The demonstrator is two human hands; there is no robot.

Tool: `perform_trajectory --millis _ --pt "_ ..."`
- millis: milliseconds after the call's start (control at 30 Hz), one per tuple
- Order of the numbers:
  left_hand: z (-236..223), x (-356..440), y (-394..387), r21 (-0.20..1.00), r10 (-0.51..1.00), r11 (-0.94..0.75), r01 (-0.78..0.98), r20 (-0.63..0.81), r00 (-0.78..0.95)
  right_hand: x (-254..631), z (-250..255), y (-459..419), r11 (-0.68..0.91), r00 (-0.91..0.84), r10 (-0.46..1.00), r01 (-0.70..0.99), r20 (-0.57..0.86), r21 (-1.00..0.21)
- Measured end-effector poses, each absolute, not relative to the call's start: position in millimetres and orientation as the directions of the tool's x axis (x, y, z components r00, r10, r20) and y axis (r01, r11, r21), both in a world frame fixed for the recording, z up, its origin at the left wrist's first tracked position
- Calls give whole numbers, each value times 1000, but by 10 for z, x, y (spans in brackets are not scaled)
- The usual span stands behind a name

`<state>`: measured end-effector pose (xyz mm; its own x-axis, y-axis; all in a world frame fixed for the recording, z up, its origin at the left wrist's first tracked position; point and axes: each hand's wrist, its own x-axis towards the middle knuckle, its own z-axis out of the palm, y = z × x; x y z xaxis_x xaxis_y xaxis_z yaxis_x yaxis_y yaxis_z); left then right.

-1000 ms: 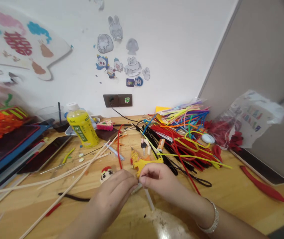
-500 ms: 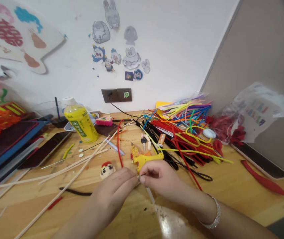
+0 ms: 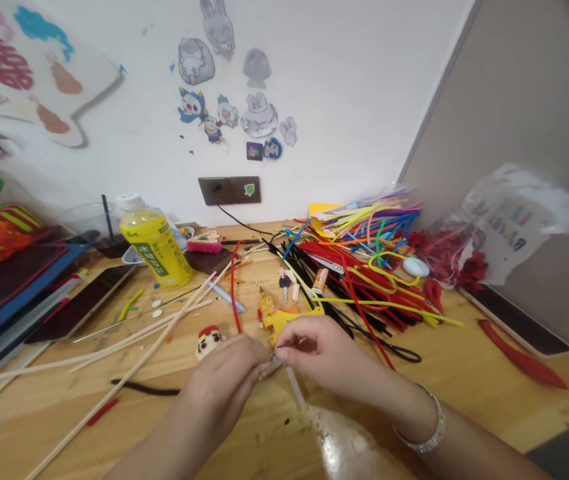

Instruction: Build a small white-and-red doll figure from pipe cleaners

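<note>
Low over the wooden table, my left hand (image 3: 229,370) and my right hand (image 3: 317,347) meet fingertip to fingertip. Both are closed in a pinch, and a small dark bit shows at the right fingertips, too small to name. Just beyond them lies a yellow glue gun (image 3: 275,317), partly covered by my right hand. A whitish glue stick (image 3: 295,389) shows below the fingers. Beside my left hand rests a small clay-like head with a red top (image 3: 208,342). A black fuzzy stem (image 3: 147,388) runs behind my left wrist.
Pipe cleaners in many colours (image 3: 364,267) are heaped at the back right. Pale wooden sticks (image 3: 164,330) cross the left side. A yellow drink bottle (image 3: 157,247) stands at the back left. A phone (image 3: 519,320) and a red curved strip (image 3: 522,357) lie far right.
The whole view has shifted slightly, so things sit a little further left. Both hands remain pinched together in nearly the same pose, with a little more dark material showing at the right fingertips.
</note>
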<state>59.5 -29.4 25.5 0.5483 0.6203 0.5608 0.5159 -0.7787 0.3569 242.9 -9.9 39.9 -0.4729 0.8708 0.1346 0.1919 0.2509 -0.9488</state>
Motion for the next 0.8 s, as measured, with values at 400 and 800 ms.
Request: perform_trajectory --millis 400,800 --pt "295 642 -321 410 660 -743 529 575 483 2354 358 -154 241 -398 899 107 181 -965" --pt "416 640 -323 502 763 -642 579 497 415 2526 509 -81 448 -508 825 324 246 -833"
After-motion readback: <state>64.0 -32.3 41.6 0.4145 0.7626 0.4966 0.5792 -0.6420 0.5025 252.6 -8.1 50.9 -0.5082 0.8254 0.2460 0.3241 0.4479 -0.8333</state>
